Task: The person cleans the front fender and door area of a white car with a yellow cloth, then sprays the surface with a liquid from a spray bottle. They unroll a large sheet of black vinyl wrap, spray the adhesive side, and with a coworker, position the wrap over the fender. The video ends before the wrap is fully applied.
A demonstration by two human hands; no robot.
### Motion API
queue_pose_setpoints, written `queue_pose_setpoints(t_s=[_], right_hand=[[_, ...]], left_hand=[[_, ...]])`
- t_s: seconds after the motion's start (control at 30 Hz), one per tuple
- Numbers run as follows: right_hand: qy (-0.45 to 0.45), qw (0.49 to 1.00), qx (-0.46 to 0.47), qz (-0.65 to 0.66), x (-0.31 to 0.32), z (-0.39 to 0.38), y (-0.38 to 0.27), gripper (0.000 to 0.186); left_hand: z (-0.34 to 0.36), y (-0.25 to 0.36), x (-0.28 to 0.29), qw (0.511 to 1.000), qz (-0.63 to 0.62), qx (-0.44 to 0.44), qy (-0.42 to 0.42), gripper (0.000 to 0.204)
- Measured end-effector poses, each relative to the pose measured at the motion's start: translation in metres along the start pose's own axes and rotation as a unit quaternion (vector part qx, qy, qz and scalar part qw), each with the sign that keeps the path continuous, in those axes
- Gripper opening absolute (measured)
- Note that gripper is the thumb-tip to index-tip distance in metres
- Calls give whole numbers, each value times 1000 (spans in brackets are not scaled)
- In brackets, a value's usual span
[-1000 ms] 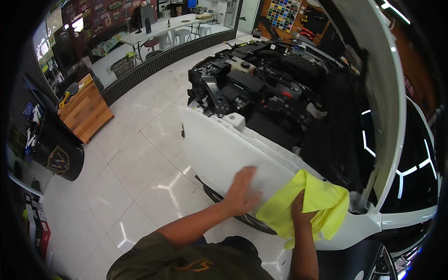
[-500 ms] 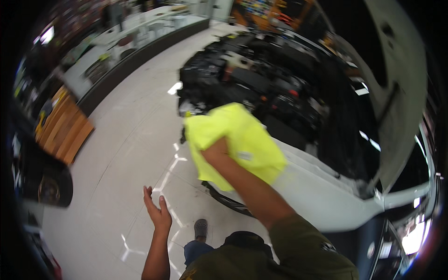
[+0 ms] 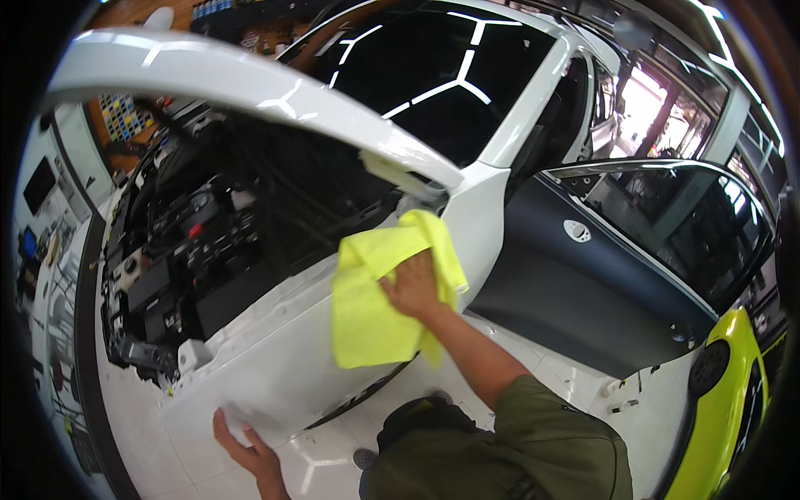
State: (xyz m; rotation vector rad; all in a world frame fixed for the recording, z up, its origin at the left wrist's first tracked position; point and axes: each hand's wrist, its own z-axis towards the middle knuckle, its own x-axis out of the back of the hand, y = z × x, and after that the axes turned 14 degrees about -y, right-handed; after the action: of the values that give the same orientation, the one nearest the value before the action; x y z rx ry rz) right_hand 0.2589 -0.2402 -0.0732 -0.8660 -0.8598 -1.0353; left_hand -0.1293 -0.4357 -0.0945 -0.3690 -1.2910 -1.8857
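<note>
My right hand [image 3: 412, 286] presses a bright yellow microfibre cloth [image 3: 362, 308] against the rear upper part of a white car fender [image 3: 262, 379], close to the hood hinge. The cloth is bunched under the palm, and its loose part hangs down the panel's side. Part of the fender is hidden behind it. My left hand [image 3: 250, 454] is at the lower front part of the fender with thumb and fingers apart, holding nothing. Whether its fingertips touch the panel I cannot tell.
The white hood [image 3: 242, 79] stands raised over the open engine bay [image 3: 187, 250]. To the right, a dark front door [image 3: 575, 300] hangs wide open. A yellow-green car [image 3: 721, 417] is at the far right. Small items [image 3: 621, 406] lie on the floor beneath the door.
My view has swung right toward the windshield and door. My right hand has carried the cloth back along the fender to the hinge area. My left hand, earlier over the floor, is now by the fender.
</note>
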Motion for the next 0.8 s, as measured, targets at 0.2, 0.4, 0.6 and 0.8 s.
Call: queue_pose_setpoints(t_s=[0.2,0.4,0.6,0.8], right_hand=[[69,993,51,-81,60,36,149,65],[63,992,100,-31,96,96,205,53],[126,988,54,65,63,55,249,45],[123,990,20,60,76,62,265,46]], left_hand=[[78,164,-141,958,-16,-232,-166,36],[156,305,-261,939,1,-268,-217,41],[189,350,-325,962,-89,-140,-217,40],[189,352,-330,964,1,-185,-189,37]])
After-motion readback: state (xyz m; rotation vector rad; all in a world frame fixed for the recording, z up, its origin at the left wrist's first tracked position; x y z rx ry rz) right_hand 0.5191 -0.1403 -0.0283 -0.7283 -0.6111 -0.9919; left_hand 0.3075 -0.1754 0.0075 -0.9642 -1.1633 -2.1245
